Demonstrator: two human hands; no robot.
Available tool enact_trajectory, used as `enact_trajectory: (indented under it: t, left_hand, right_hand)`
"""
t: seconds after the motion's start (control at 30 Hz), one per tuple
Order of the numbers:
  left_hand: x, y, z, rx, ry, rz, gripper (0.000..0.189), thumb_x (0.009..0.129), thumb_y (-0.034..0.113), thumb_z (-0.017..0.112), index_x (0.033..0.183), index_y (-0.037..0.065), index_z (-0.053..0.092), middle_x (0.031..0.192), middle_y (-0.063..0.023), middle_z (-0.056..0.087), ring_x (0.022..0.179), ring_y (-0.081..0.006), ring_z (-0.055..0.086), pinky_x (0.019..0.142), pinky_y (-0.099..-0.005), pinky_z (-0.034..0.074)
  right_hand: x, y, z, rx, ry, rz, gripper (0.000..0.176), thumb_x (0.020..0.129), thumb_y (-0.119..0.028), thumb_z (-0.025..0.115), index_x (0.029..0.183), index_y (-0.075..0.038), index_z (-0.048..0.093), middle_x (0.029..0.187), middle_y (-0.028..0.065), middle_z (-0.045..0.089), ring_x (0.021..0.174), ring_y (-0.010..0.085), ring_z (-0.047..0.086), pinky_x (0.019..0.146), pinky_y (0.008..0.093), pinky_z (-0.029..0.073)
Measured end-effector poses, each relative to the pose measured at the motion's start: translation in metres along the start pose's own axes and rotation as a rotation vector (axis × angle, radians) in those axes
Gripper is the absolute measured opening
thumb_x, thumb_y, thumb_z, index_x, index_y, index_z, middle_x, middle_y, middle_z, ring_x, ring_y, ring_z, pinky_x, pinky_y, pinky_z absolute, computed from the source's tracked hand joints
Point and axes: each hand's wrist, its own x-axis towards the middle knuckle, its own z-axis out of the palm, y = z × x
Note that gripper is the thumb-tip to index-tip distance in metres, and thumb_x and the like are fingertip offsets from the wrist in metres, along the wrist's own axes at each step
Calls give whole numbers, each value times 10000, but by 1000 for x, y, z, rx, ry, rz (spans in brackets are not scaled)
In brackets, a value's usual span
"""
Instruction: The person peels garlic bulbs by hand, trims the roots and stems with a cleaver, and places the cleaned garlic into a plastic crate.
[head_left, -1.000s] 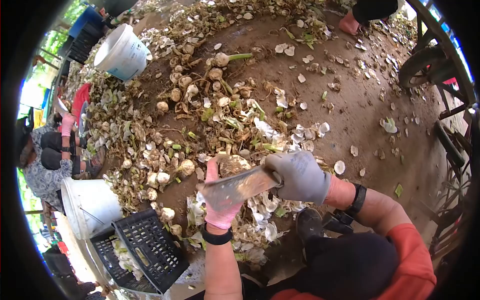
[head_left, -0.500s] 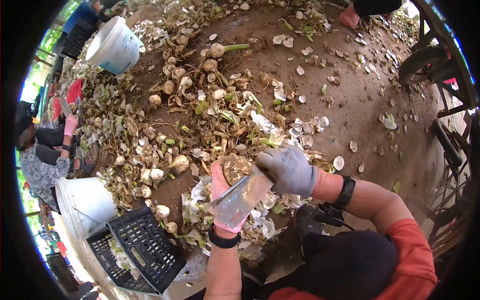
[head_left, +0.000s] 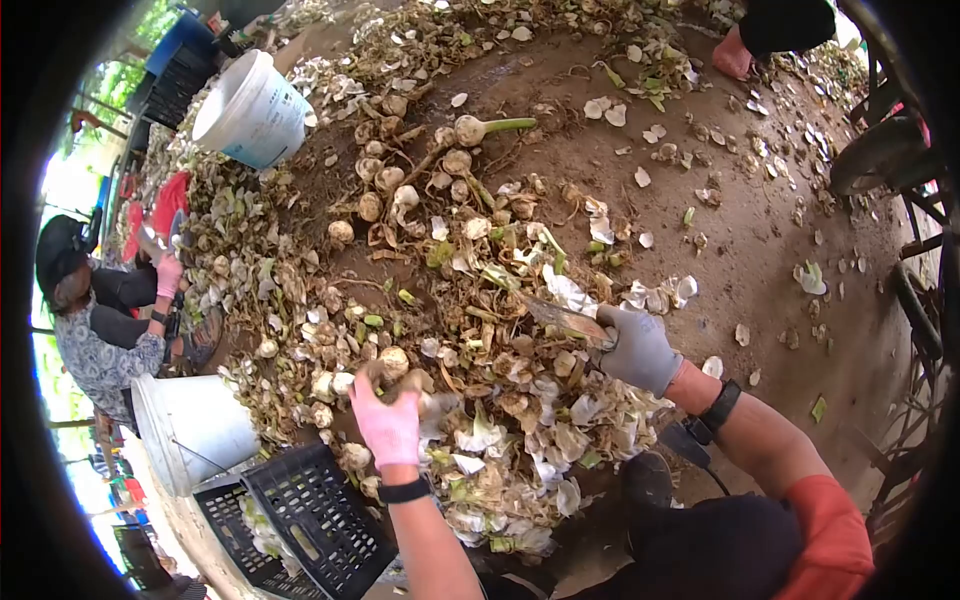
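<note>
Brown ground spreads out in front of us, with a big messy heap of peels and stalks in the middle. Half a second ago, our two hands were together, with the knife across a round bulb. Now they are well apart. Our right hand, in a gray glove, holds the knife tight, and its blade points up and away to the left. Our left hand, in a pink glove, has its fingers a bit apart, and we cannot tell if it holds anything. One pale bulb lies just past those fingertips. A black crate and a white bucket crowd our left side. More open ground lies on the right, up to a dark wheel.
</note>
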Motion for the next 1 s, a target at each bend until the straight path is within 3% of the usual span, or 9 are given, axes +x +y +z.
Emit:
enact_trajectory:
  t: [0.23,0.37,0.47,0.53,0.63,0.7,0.77,0.83,1.0]
  left_hand:
    - [128,65,71,21,-49,137,326,847,113,695,1160,105,604,1198,-95,584,1092,-254,595,972,-400,470]
    - [208,54,73,426,152,208,515,805,135,690,1288,120,512,1337,-166,481,1184,-373,544,1020,-416,468]
    - [261,25,81,437,190,242,639,790,181,707,1373,129,450,1445,-200,402,1241,-420,493,1012,-435,459]
    - [276,19,83,330,161,188,619,747,131,737,1312,126,484,1350,-195,473,1159,-398,544,975,-441,466]
    - [270,14,85,241,190,174,520,725,85,751,1196,108,534,1146,-190,592,1037,-378,591,916,-428,475]
    - [241,16,86,37,222,99,527,724,78,748,1195,58,512,1138,-165,596,1013,-347,599,917,-429,475]
    - [204,5,90,-514,167,46,558,733,81,736,1220,-1,475,1140,-153,586,998,-305,595,926,-455,471]
    - [154,3,83,-607,179,-180,558,751,95,726,1226,-14,453,1126,-130,584,981,-259,590,909,-451,488]
    - [33,18,68,-1340,-371,-230,364,795,122,668,1123,27,542,1102,-111,603,1005,-227,595,827,-362,509]
  right_hand:
    - [25,18,16,59,-56,117,301,721,-125,615,1014,-56,625,807,215,656,808,415,642,719,467,504]
    - [27,13,10,16,-109,153,322,709,-134,633,1021,-55,626,799,224,653,804,413,646,715,470,507]
    - [30,13,10,7,-139,182,354,703,-142,651,1045,-53,632,821,217,661,818,394,655,720,454,513]
    - [30,13,9,-11,-146,183,372,700,-140,654,1061,-54,634,825,216,664,815,393,656,721,451,515]
    - [31,13,7,-7,-133,160,408,692,-138,664,1091,-57,637,834,207,672,810,390,660,727,442,521]
    - [30,14,9,-2,-120,159,402,696,-135,653,1091,-59,640,849,202,676,822,391,659,741,438,521]
    - [31,13,10,4,-124,163,400,701,-134,645,1094,-59,642,848,202,676,825,390,659,743,437,521]
    - [30,15,8,0,-126,173,398,705,-132,637,1096,-59,643,848,202,677,828,388,660,745,437,522]
    - [30,17,2,42,-128,119,370,739,-163,651,1078,-14,641,837,212,671,822,366,666,730,414,526]
